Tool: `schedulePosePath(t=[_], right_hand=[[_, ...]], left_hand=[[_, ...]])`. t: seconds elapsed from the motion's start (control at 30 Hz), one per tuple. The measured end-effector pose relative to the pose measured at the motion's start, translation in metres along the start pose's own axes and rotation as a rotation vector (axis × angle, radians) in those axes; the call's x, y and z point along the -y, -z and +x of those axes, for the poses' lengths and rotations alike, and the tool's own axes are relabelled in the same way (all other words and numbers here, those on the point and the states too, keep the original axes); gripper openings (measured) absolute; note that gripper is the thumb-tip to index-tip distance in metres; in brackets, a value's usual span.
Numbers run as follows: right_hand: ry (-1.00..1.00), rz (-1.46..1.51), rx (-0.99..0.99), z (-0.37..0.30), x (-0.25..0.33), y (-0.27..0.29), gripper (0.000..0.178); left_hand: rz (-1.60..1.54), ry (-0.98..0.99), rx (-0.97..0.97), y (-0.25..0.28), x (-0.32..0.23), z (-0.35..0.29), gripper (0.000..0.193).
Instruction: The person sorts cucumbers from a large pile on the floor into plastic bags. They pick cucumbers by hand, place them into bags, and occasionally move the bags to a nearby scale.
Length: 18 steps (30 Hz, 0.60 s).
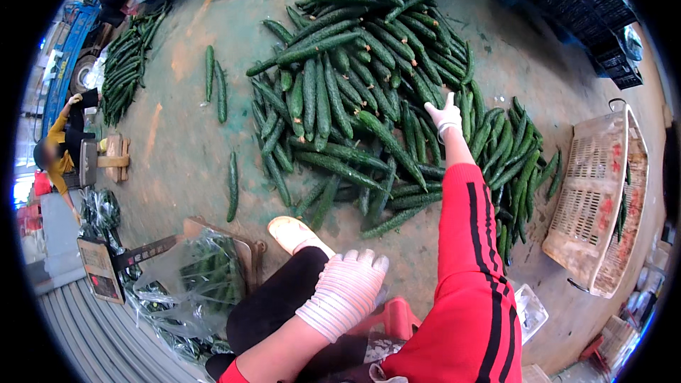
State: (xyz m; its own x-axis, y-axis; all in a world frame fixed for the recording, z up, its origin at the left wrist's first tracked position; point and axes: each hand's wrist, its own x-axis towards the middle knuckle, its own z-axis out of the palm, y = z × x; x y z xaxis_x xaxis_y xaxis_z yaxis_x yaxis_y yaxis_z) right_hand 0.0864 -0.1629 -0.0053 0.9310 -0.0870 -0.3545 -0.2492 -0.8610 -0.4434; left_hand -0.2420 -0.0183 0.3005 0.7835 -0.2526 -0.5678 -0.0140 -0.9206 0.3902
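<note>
Slanting from upper left to lower right, a cucumber lies in the pile just beside the right grip, thumb and finger spread; the left grip's state I cannot tell.

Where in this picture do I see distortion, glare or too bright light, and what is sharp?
In the head view, the grey ridged panel curves near the rim, corners go black, the plastic bag shows glare, and patches at the far left look overbright; the cucumbers in the middle look fairly sharp.
</note>
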Motion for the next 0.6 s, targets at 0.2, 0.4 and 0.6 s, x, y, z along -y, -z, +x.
schedulePosePath(t=[0.2, 0.4, 0.6], right_hand=[[-0.101, -0.272, 0.149, -0.020, 0.060, -0.020, 0.096], [-0.003, 0.065, 0.014, 0.001, 0.000, -0.029, 0.079], [0.054, 0.779, 0.502, -0.165, -0.051, -0.016, 0.068]], left_hand=[[0.015, 0.026, -0.010, -0.005, 0.010, -0.003, 0.036], [0.028, -0.048, 0.045, 0.004, 0.000, 0.009, 0.038], [0.003, -0.027, -0.029, 0.000, 0.000, 0.001, 0.039]])
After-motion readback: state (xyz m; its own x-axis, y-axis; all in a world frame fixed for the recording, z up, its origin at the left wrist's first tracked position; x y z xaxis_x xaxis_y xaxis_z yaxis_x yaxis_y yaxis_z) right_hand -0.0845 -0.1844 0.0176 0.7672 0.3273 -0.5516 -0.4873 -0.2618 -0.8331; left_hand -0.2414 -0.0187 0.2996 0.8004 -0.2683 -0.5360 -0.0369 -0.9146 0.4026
